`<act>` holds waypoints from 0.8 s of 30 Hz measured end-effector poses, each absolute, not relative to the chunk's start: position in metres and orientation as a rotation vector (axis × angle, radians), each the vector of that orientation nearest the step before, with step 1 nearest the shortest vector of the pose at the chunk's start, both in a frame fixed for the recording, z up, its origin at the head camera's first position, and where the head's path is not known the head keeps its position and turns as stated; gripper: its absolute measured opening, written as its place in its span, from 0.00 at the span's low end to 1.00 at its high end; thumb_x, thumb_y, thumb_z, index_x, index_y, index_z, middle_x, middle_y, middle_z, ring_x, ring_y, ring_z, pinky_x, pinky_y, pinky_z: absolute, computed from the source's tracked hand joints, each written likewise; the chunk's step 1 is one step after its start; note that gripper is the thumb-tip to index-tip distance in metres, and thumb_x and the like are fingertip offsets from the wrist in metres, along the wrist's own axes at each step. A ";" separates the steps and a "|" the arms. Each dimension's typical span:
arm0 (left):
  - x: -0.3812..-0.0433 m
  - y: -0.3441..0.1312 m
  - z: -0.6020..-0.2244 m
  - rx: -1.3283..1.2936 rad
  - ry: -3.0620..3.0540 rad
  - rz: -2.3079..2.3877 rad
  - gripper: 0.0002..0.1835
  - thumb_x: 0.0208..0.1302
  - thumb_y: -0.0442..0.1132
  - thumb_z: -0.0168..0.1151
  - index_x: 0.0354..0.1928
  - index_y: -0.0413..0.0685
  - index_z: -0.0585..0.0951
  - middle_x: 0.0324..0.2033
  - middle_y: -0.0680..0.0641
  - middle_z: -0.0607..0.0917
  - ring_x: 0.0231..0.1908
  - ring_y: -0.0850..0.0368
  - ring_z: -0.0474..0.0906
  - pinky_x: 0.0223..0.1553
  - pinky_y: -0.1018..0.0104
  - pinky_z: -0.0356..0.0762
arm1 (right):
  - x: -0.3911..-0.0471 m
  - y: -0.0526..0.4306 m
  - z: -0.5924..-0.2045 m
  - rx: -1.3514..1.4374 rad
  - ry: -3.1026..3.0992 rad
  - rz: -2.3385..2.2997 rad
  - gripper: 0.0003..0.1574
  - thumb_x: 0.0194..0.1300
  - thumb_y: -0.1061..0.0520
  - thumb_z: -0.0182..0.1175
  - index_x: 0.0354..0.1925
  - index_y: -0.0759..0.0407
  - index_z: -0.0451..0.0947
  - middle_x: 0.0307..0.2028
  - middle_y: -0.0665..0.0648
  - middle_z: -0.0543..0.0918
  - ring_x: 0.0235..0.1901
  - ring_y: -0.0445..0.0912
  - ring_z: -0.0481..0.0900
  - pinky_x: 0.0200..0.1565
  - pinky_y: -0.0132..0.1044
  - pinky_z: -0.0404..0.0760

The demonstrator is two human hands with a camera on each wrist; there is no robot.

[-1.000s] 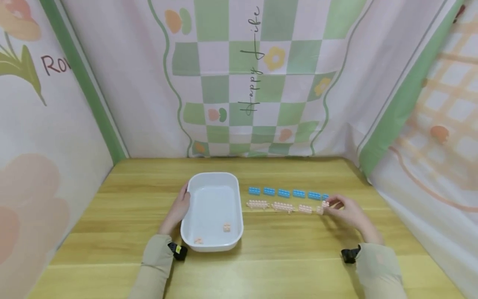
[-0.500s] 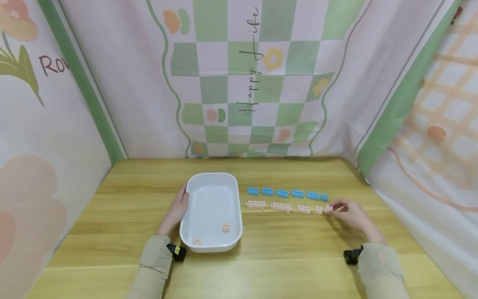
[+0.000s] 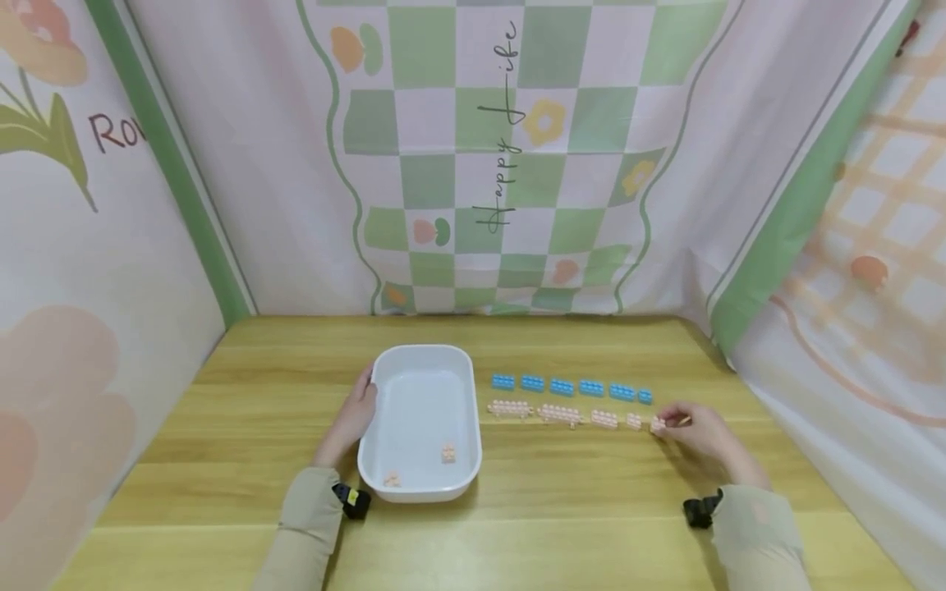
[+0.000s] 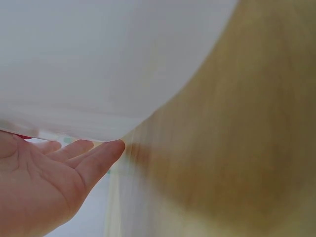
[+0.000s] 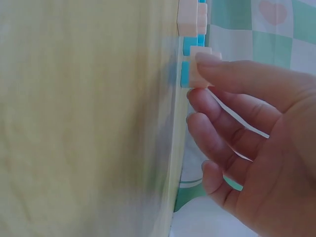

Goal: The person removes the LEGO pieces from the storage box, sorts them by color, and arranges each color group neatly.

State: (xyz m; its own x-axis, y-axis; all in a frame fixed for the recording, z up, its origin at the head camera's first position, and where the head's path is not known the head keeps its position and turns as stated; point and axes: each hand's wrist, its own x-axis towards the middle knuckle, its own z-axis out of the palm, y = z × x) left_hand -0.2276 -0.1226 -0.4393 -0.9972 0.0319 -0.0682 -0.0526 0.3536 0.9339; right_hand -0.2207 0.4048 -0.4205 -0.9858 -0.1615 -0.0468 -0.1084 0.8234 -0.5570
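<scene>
My right hand [image 3: 695, 431] pinches a small pale pink building brick [image 3: 657, 425] between thumb and forefinger, at the right end of the pink row. In the right wrist view the thumb lies against that brick [image 5: 198, 76], while the other fingers are loosely bent below. Several pink bricks [image 3: 559, 414] run leftward from it, and a row of blue bricks [image 3: 562, 387] lies behind them. On the left, my left hand [image 3: 357, 414] rests against the side of a white tray [image 3: 475, 410]. Its fingers look fairly straight along the tray wall in the left wrist view; its thumb is hidden there.
Inside the tray, near its front end, lie two peach-coloured bricks [image 3: 448, 453]. The wooden table [image 3: 576, 525] extends to a checked curtain [image 3: 488, 246] at the back. Cloth also hangs on both sides.
My right hand has moved slightly rightward and toward me with the pink brick, away from the blue row's end, bringing it down in line with the pink row. The left hand has stayed at the tray.
</scene>
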 end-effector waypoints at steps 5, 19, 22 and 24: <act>-0.227 -0.123 -0.439 -0.013 2.510 1.752 0.28 0.75 0.42 0.29 0.73 0.44 0.46 0.71 0.35 0.51 0.70 0.37 0.49 0.69 0.43 0.48 | -0.221 0.406 -0.420 -0.208 2.881 -0.879 0.19 0.58 0.56 0.65 0.41 0.70 0.77 0.33 0.59 0.80 0.34 0.46 0.75 0.35 0.35 0.74; -0.228 -0.123 -0.445 -0.028 2.539 1.758 0.28 0.74 0.41 0.30 0.73 0.42 0.46 0.71 0.35 0.53 0.70 0.38 0.50 0.69 0.44 0.48 | -0.227 0.406 -0.427 -0.189 2.861 -0.843 0.17 0.56 0.56 0.66 0.39 0.68 0.77 0.32 0.57 0.80 0.33 0.45 0.74 0.34 0.35 0.72; -0.228 -0.122 -0.444 -0.026 2.554 1.761 0.28 0.74 0.40 0.30 0.73 0.40 0.47 0.70 0.33 0.53 0.69 0.37 0.51 0.69 0.45 0.48 | -0.229 0.405 -0.426 -0.194 2.863 -0.836 0.17 0.56 0.56 0.66 0.39 0.69 0.77 0.32 0.57 0.80 0.33 0.45 0.74 0.34 0.35 0.71; -0.228 -0.122 -0.443 -0.026 2.566 1.756 0.28 0.74 0.39 0.30 0.72 0.39 0.47 0.70 0.33 0.54 0.69 0.36 0.51 0.69 0.44 0.49 | -0.231 0.403 -0.425 -0.199 2.869 -0.830 0.17 0.56 0.57 0.66 0.39 0.69 0.78 0.31 0.57 0.80 0.33 0.45 0.74 0.33 0.35 0.71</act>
State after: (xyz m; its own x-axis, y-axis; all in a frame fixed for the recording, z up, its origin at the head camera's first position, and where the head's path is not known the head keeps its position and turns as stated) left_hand -0.2278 -0.1219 -0.4426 -0.9993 0.0046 -0.0360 -0.0319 0.3621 0.9316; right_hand -0.2307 0.4035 -0.4250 -0.9802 -0.1679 -0.1053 -0.0857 0.8381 -0.5387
